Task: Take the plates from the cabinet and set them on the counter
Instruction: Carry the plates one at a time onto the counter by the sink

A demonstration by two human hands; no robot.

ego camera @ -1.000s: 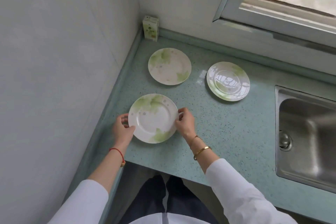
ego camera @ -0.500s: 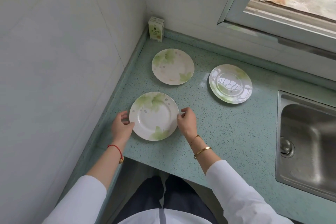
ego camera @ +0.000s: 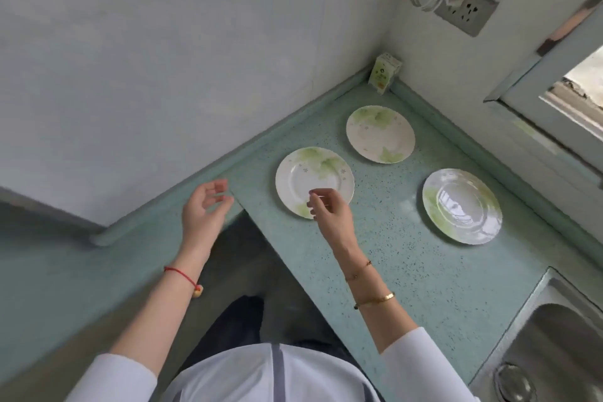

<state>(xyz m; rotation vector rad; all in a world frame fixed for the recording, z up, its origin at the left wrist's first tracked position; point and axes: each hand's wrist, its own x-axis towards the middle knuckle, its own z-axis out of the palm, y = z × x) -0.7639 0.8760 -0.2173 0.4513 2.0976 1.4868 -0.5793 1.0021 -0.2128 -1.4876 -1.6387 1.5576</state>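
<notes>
Status: three plates are on the table (ego camera: 391,254), all flat, face up and apart from one another.

- Near plate (ego camera: 310,173): white with green leaf print, close to the table's left edge.
- Far plate (ego camera: 380,134): same pattern, toward the back-left corner, near a small green carton (ego camera: 385,73) that stands right in the corner.
- Third plate (ego camera: 461,206): glossy with a green rim, further right, between the other two and the sink (ego camera: 554,336).

Hands:
- Left hand (ego camera: 205,206) is off the table's left edge, in the air. Its fingers (ego camera: 218,188) are loosely curled and hold nothing.
- Right hand (ego camera: 329,209) is over the near rim of the near plate. Its fingers (ego camera: 315,202) are loosely curled, with thumb and forefinger close together and nothing visibly pinched. I cannot tell whether the fingertips touch the rim.

Progress (judgement): the near plate looks set down, so three placements are done. The cabinet is out of view, so I cannot tell whether any plates remain. If some do, the next step is another fetch. There is bare table in front of the third plate, toward the front edge.
</notes>
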